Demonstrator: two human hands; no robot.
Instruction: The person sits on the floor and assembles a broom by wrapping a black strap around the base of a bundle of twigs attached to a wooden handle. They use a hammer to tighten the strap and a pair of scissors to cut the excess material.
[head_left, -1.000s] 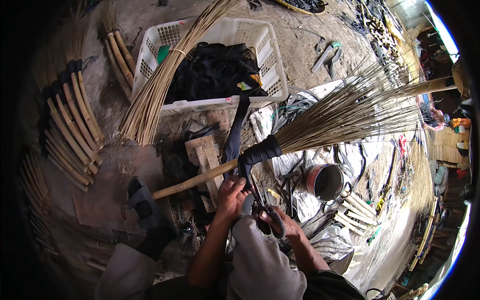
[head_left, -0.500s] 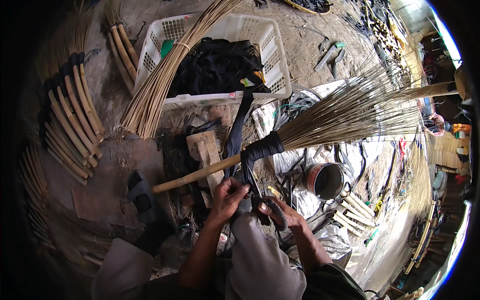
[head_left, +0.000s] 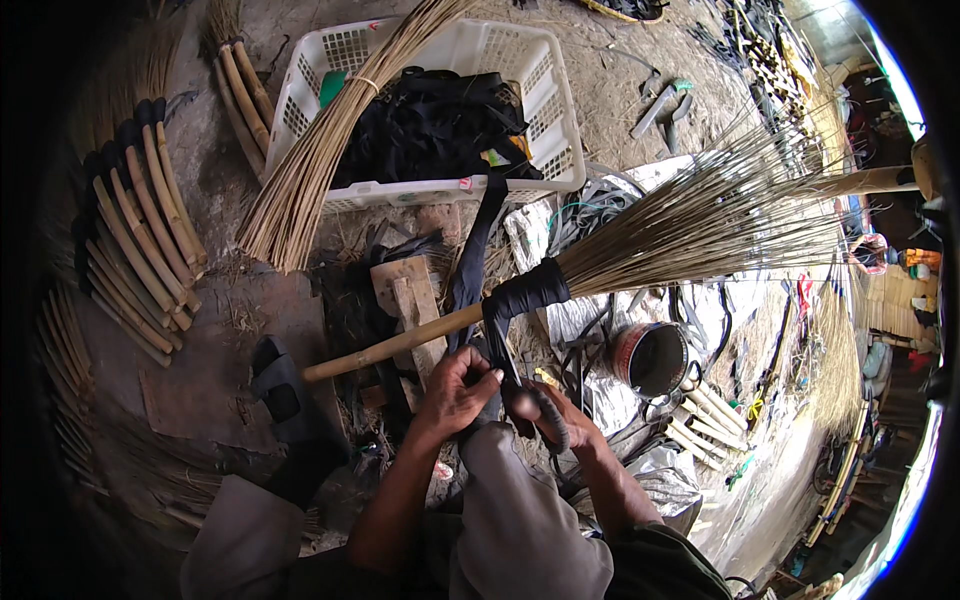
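Observation:
A stick broom lies crosswise in front of me, with its bamboo handle (head_left: 392,346) to the left and its fan of thin bristles (head_left: 700,220) to the right. A black strip (head_left: 527,289) is wound round the neck of the bristles, and its loose end hangs toward my hands. My left hand (head_left: 458,392) pinches the lower part of that strip, fingers closed. Close beside it, my right hand (head_left: 566,425) grips scissors (head_left: 549,415) with dark, wrapped handles; their blades lie against the strip, partly hidden. My right thumb is blurred.
Beyond the broom stands a white plastic crate (head_left: 450,186) of black strips, a bristle bundle (head_left: 340,130) leaning across it. Finished brooms (head_left: 145,230) lie at left. A tin can (head_left: 650,360), short bamboo pieces (head_left: 705,425) and a wooden block (head_left: 405,290) sit near the broom; my sandalled foot (head_left: 280,385) touches its handle end.
My right thumb has shifted on the scissors and their blades look closer together. My left hand keeps its pinch on the strip. The broom stays almost where it was.

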